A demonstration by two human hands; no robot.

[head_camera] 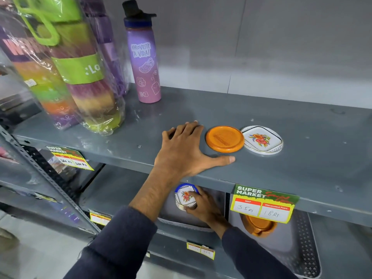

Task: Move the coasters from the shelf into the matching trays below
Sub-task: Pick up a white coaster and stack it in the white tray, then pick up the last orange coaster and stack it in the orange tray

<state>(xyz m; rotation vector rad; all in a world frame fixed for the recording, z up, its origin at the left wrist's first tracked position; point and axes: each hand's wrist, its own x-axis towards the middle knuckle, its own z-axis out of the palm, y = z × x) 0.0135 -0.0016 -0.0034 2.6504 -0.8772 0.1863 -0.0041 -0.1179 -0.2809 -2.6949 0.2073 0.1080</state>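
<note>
An orange round coaster (224, 139) and a white floral coaster (261, 139) lie side by side on the grey shelf (302, 137). My left hand (187, 150) rests flat on the shelf just left of the orange coaster, fingers spread, holding nothing. Below the shelf, my right hand (203, 205) grips a white floral coaster (186, 196) on top of a small stack over the left grey tray (181, 222). The right grey tray (302, 244) holds a stack of orange coasters (259, 226), partly hidden by a price tag.
A purple bottle (144, 57) and plastic-wrapped colourful bottles (80, 73) stand at the shelf's left. Price tags (263, 204) hang from the shelf edge. A perforated metal upright (50, 174) runs down at the left.
</note>
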